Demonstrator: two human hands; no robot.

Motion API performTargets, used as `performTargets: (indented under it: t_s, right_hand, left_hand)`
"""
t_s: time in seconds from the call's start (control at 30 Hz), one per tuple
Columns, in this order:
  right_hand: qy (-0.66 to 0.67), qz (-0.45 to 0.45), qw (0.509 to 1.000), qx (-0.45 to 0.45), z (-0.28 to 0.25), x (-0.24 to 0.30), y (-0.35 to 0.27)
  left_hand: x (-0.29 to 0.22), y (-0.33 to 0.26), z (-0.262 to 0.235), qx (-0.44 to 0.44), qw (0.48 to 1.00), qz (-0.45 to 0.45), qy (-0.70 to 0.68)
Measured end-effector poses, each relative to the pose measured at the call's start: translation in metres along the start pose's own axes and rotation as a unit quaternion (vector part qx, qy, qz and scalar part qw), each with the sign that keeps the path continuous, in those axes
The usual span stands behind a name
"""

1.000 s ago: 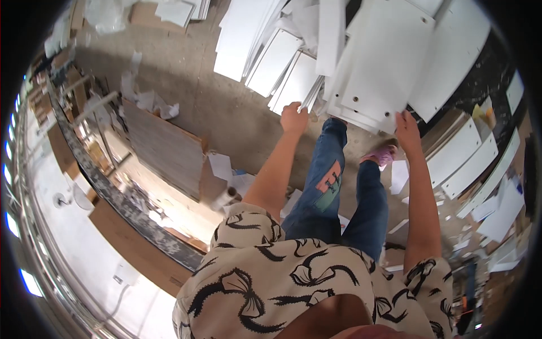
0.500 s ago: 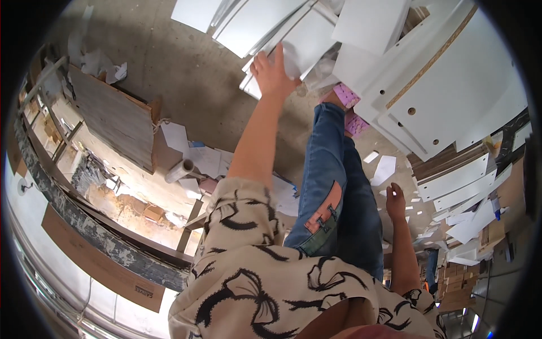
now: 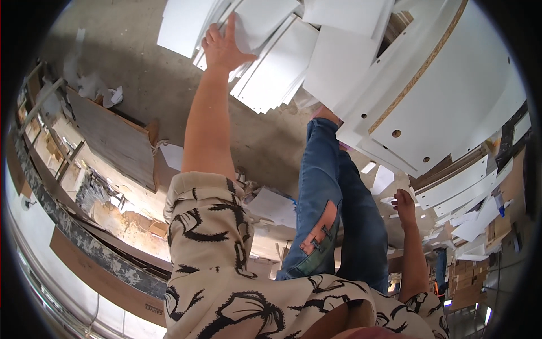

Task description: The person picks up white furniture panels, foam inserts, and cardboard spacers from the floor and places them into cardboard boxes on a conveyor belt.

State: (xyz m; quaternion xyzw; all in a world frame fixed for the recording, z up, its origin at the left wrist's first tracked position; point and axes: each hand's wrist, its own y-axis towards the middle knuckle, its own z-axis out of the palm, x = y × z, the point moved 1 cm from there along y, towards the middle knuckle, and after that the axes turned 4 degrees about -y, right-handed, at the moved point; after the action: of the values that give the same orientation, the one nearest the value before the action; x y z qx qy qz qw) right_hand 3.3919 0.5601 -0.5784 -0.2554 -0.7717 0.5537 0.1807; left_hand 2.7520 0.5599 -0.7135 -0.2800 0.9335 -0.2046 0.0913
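My left hand (image 3: 223, 50) reaches forward over flat white panels and rests on the edge of one white panel (image 3: 257, 22). Its fingers are spread and the thumb stands apart, so it is open. Just right of it lies a fanned stack of narrow white panels (image 3: 276, 62), edges uneven. More white boards (image 3: 189, 25) lie to its left. Off to the right of my legs, my right hand (image 3: 405, 208) hangs with loosely curled fingers; nothing shows in it.
Large white boards with drilled holes (image 3: 420, 121) lean at the right, one with a raw chipboard edge. Below them are stacked strips (image 3: 451, 186) and scattered offcuts. A grey wooden panel (image 3: 116, 133) stands at the left, near a weathered metal frame (image 3: 93, 243). Cardboard boxes (image 3: 466, 277) sit at lower right.
My left hand has moved left and forward from the narrow stack onto another panel. That stack now shows uncovered on its right. My right hand has shifted slightly, staying beside my legs.
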Motion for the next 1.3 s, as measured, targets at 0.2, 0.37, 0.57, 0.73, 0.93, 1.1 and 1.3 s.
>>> performTargets:
  t_s: [0.2,0.37,0.57,0.73,0.93,1.1,1.3]
  right_hand:
    - [-0.007,0.027,1.000,0.013,-0.010,-0.032,-0.002]
    - [0.020,-0.027,0.999,-0.006,-0.014,-0.009,-0.020]
    - [0.199,-0.130,0.970,-0.058,-0.025,0.093,-0.049]
    - [0.357,-0.179,0.916,-0.031,-0.032,0.169,-0.064]
    - [0.178,-0.235,0.953,0.065,-0.035,0.221,-0.043]
    - [0.442,-0.211,0.858,0.156,-0.034,0.235,-0.031]
    - [0.350,-0.239,0.904,0.047,0.010,0.253,-0.048]
  left_hand:
    - [-0.021,-0.018,-0.006,-0.037,0.999,-0.011,-0.009]
    - [-0.031,-0.102,-0.067,0.006,0.939,-0.156,-0.306]
    - [-0.143,-0.189,-0.153,-0.073,0.848,0.038,-0.524]
    - [-0.284,-0.173,-0.199,-0.062,0.909,0.064,-0.408]
    - [-0.339,-0.139,-0.178,-0.188,0.938,0.138,-0.257]
    - [-0.274,-0.170,-0.150,-0.093,0.734,-0.164,-0.653]
    - [-0.231,-0.213,-0.084,0.161,0.433,-0.304,-0.833]
